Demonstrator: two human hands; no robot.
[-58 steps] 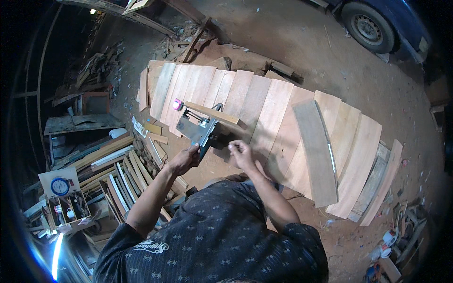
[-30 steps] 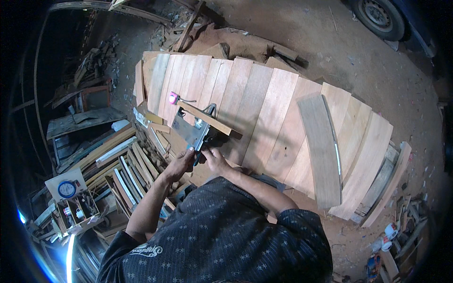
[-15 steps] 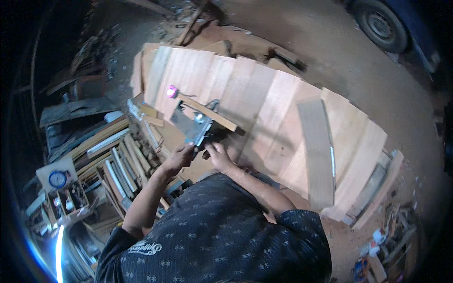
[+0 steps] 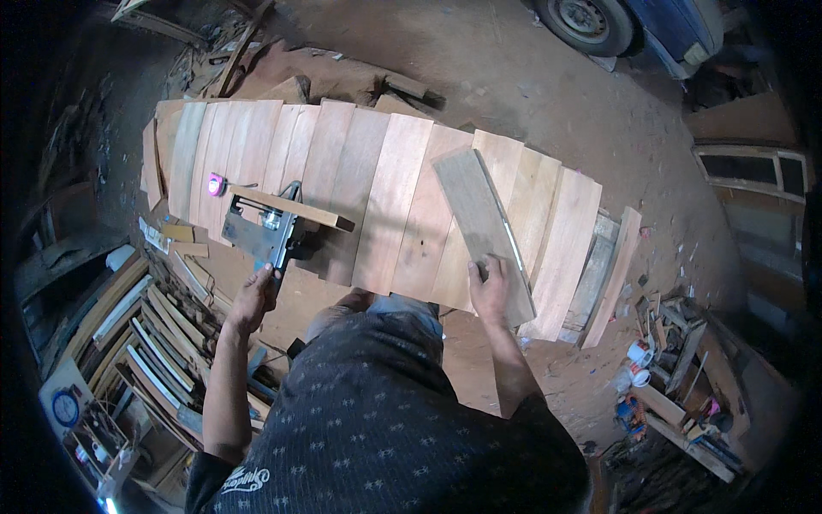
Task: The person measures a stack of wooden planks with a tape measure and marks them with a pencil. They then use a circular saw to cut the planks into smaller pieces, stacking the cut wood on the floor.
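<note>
Metal tool point(image 4: 250, 236), flat-plated and with a wooden strip point(image 4: 295, 210) along its far side, was found over the left half of a row of pale planks point(image 4: 398, 197). From where I stood I could not tell whether it rested on them or hung just above. The left hand point(image 4: 254, 298) was closed round its near end, the forearm extended; that end lay nearest the body, which would seem to be why it was held there. The right hand point(image 4: 491, 293) was on the near end of a curved grey board point(image 4: 473, 195), fingers bent; whether it gripped the board or merely rested there could not be determined. The board lay slantwise across the planks, apparently loose, since its edges crossed their seams. A pink round object point(image 4: 216, 184) sat just beyond the tool's left corner, presumably placed within reach. The planks lay side by side, their far ends stepped.
</note>
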